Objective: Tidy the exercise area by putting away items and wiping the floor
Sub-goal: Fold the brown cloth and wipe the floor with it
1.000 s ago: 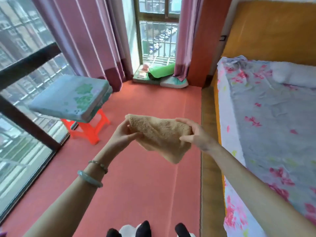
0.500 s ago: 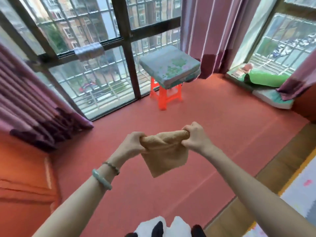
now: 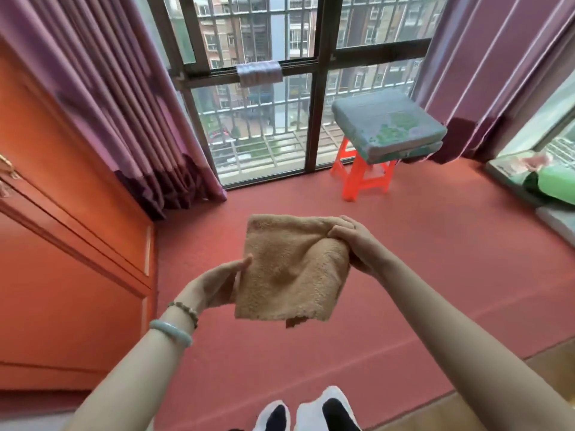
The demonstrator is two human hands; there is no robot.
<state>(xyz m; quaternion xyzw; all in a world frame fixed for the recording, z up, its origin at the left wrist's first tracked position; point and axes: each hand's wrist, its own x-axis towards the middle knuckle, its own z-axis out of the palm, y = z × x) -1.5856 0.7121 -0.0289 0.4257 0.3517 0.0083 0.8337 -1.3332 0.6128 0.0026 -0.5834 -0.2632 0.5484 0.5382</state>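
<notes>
A tan fluffy cloth [image 3: 291,269], folded roughly square, hangs in the air in front of me above the red floor mat [image 3: 420,275]. My right hand [image 3: 357,247] grips its upper right corner with curled fingers. My left hand [image 3: 217,284] holds its left edge, the thumb on the front face and the fingers hidden behind the cloth. A small flap dangles from the cloth's lower edge.
An orange plastic stool [image 3: 364,175] with folded grey-green cushions [image 3: 389,126] stands by the barred window [image 3: 264,119]. A green roll [image 3: 550,185] lies on the sill at right. Purple curtains [image 3: 124,113] and an orange cabinet [image 3: 62,228] are at left. My feet [image 3: 305,413] stand below.
The view has swung left, away from the bed toward the window and cabinet. The cloth, bunched between both hands before, is now spread flat, and my left hand has dropped to its left edge.
</notes>
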